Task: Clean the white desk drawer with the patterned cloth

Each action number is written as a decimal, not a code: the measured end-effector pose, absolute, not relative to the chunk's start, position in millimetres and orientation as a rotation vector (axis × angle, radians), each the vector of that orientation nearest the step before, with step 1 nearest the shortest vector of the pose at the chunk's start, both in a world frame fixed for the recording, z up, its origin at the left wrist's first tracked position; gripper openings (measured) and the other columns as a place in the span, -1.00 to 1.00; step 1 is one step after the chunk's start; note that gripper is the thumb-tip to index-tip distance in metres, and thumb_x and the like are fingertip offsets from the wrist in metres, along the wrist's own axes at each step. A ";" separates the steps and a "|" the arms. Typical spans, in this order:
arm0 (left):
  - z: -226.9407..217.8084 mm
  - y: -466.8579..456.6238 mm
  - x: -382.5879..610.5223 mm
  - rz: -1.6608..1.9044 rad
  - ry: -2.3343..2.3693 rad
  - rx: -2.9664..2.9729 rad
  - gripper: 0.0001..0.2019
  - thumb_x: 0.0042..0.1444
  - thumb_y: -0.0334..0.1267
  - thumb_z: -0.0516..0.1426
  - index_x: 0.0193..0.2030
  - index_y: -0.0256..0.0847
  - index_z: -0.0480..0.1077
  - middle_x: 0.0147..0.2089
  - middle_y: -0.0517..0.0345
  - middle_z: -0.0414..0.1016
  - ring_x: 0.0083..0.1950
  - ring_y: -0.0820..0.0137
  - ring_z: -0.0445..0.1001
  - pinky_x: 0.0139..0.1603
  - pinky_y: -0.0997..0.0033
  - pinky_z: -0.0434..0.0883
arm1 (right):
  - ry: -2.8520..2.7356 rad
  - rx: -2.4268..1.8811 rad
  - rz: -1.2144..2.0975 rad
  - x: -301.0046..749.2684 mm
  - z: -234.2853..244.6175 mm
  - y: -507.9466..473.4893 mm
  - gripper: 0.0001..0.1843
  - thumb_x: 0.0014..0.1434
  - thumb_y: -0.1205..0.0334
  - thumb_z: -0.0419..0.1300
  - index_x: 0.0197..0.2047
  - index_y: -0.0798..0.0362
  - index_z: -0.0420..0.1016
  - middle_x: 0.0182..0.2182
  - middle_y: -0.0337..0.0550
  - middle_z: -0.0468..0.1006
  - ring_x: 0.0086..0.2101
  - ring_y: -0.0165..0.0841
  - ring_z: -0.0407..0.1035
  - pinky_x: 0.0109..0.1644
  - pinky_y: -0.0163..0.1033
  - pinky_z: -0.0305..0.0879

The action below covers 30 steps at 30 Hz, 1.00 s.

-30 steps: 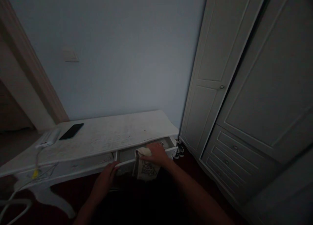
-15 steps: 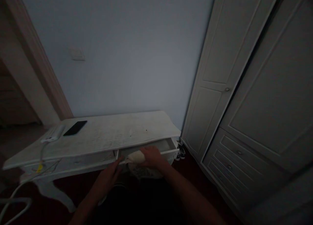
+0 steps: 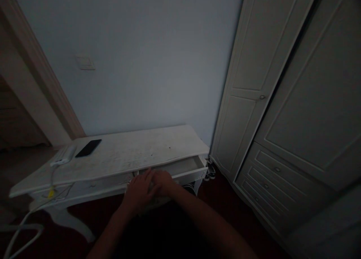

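Note:
A pale cloth (image 3: 158, 202) is bunched between my hands at the front of a pulled-out drawer (image 3: 194, 174) in the white table. My left hand (image 3: 140, 185) is closed over the cloth's left side, fingers close together. Right beside it, my right hand (image 3: 163, 182) grips the cloth, and the fingers of both hands meet. Most of the cloth is hidden behind the hands, and its lower part hangs in shadow. The drawer's visible right part shows a bare, light bottom.
On the white table (image 3: 126, 150) lie a dark phone (image 3: 88, 148) and a white box-like device (image 3: 64, 155) with a cable. A white wardrobe (image 3: 242, 127) stands to the right. Shoes (image 3: 210, 172) sit on the dark red floor beyond the table's right end.
My left hand has moved up and right onto the cloth. My right hand has shifted left with the cloth, which is now mostly covered. The view has tilted slightly.

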<state>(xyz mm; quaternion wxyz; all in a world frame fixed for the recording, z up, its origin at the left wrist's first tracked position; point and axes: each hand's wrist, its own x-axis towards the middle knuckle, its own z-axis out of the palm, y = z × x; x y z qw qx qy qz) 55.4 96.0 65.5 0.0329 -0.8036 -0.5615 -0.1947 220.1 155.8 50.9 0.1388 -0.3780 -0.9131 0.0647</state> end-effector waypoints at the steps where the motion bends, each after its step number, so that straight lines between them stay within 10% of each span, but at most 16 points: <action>1: 69.7 102.6 60.8 -0.472 -1.776 -2.510 -0.40 0.34 0.02 0.02 0.44 -0.19 0.27 0.39 -0.20 0.43 0.36 0.01 0.42 0.37 -0.07 0.28 | -2.652 -1.095 0.196 229.2 51.7 156.6 -0.34 0.16 -0.10 0.33 0.25 -0.02 0.37 0.08 0.01 0.61 0.01 -0.07 0.54 -0.02 -0.08 0.45; 6: 83.1 125.0 66.1 -0.020 -1.890 -2.541 -0.32 0.18 0.28 0.13 0.25 -0.18 0.44 0.15 -0.21 0.62 0.12 -0.05 0.60 0.12 0.05 0.43 | -2.701 -1.382 0.042 303.5 53.3 159.3 -0.11 -0.01 -0.37 0.42 0.24 -0.02 0.41 -0.03 0.04 0.67 -0.03 0.00 0.57 -0.02 -0.08 0.43; 14: 94.6 135.1 63.2 0.084 -1.765 -2.647 -0.45 0.15 0.30 0.17 -0.03 -0.14 0.58 -0.02 -0.18 0.68 0.03 -0.06 0.63 0.03 0.08 0.45 | -2.638 -1.604 -0.060 367.7 54.4 167.8 -0.18 0.33 -0.52 -0.11 -0.08 0.04 0.60 -0.18 0.16 0.70 -0.14 -0.01 0.61 -0.06 -0.09 0.38; 30: 71.9 106.7 85.9 -0.188 -1.543 -2.730 -0.45 0.13 -0.41 0.18 0.30 -0.12 0.43 0.12 -0.09 0.63 0.13 0.06 0.54 0.22 0.03 0.35 | -2.644 -1.630 -0.074 368.2 50.7 166.6 -0.24 0.29 -0.51 0.02 -0.05 0.01 0.64 -0.15 0.13 0.71 -0.12 0.02 0.60 -0.08 -0.08 0.38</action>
